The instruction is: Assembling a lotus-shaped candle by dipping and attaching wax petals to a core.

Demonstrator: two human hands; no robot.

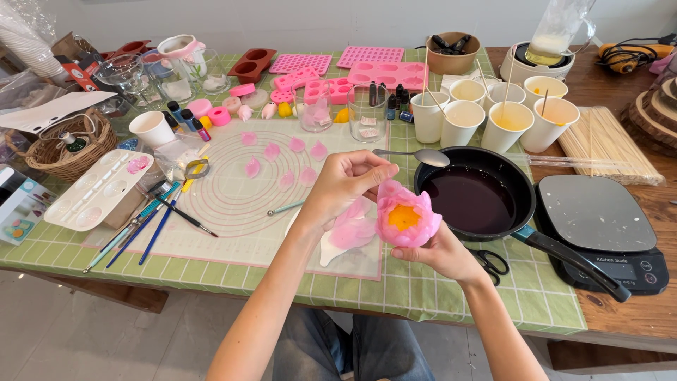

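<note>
A pink wax flower (407,217) with a yellow centre is cupped from below in my right hand (441,252), just left of a black pan. My left hand (343,185) comes in from the left, its fingertips pinching the flower's upper left petal. Under the hands, loose pink petals (351,231) lie on a white sheet on the pale silicone mat (233,212). More small pink petals (282,159) are scattered across the mat's ringed middle.
A black pan (474,197) of dark liquid with a spoon (423,155) on its rim sits beside a scale (599,226). Paper cups (508,116) with sticks, pink moulds (367,67), brushes (151,222), a palette (95,187), scissors (493,262) and skewers (606,144) crowd the green-checked table.
</note>
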